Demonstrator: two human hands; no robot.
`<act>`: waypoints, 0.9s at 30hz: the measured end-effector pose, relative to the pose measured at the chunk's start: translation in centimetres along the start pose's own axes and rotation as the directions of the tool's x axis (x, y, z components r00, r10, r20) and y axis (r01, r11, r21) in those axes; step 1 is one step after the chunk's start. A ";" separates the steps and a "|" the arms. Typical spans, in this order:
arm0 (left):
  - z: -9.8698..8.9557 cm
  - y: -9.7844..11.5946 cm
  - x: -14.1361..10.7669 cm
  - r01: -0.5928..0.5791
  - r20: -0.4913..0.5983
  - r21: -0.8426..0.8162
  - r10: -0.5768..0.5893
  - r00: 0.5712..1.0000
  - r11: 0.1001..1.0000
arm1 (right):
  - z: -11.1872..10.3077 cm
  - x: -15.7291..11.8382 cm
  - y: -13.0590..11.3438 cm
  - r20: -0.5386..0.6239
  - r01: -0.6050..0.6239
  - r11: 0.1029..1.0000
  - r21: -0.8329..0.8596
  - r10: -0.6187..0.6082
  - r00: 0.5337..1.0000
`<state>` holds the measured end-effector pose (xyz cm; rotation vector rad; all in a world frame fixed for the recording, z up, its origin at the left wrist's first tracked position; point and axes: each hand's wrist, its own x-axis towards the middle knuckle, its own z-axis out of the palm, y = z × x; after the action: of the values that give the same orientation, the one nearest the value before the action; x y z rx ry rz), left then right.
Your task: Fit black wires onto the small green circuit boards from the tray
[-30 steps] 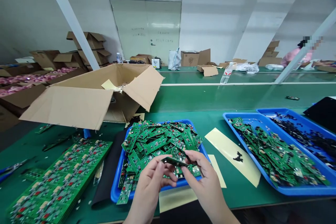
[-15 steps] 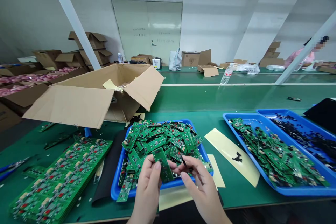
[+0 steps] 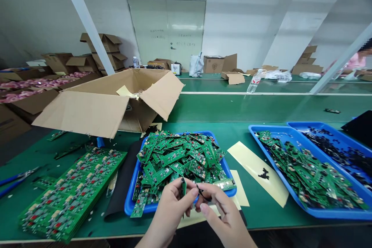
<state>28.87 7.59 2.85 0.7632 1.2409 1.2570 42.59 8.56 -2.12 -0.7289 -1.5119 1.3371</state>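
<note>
Left hand (image 3: 173, 202): fingers closed on a board (image 3: 183, 186), held edge-on over the near rim of the middle tray (image 3: 130, 186).
Right hand (image 3: 223, 208): thumb and fingers pinched on a black part (image 3: 204, 195), just beside the left fingertips.
Middle tray: blue, on the green worktop (image 3: 212, 126), heaped with loose boards (image 3: 174, 155), some over its rim.
Panels (image 3: 75, 190): green, stacked left of the middle tray, red and pale components on top.
Black sheet (image 3: 120, 190): between panels and middle tray.
Pliers (image 3: 20, 177): blue-handled, at the left edge of view.
Yellow paper (image 3: 255, 170): right of the middle tray, a black piece (image 3: 264, 173) lying on it.
Right tray (image 3: 328, 213): blue, holding more boards.
Outer tray (image 3: 302, 124): blue, beyond the right tray, holding small black pieces.
Carton (image 3: 81, 112): open, flaps spread, behind the panels.
Bottle (image 3: 254, 81): clear, tilted, farther back.
Bag (image 3: 197, 65): pale, before the door (image 3: 167, 27).
Person (image 3: 353, 62): pink top, far right, partly cut off.
</note>
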 end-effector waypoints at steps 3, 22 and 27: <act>-0.1 0.2 0.1 -0.007 0.014 0.041 0.007 1.000 0.999 | -0.3 0.1 -0.3 0.041 0.064 0.997 -0.032 -0.063 0.997; -0.5 0.0 -1.4 0.102 0.153 0.142 -0.124 0.980 0.985 | -4.0 2.0 -3.1 -0.033 0.265 0.770 -0.580 -0.347 0.937; -0.6 0.0 -1.4 0.028 0.109 0.143 -0.044 0.993 0.989 | -2.4 1.8 -4.0 0.139 -0.065 0.943 -0.327 0.116 0.983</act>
<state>28.49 6.12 3.11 0.8975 1.2562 1.0902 44.75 10.18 2.08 -0.9251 -1.8707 1.2520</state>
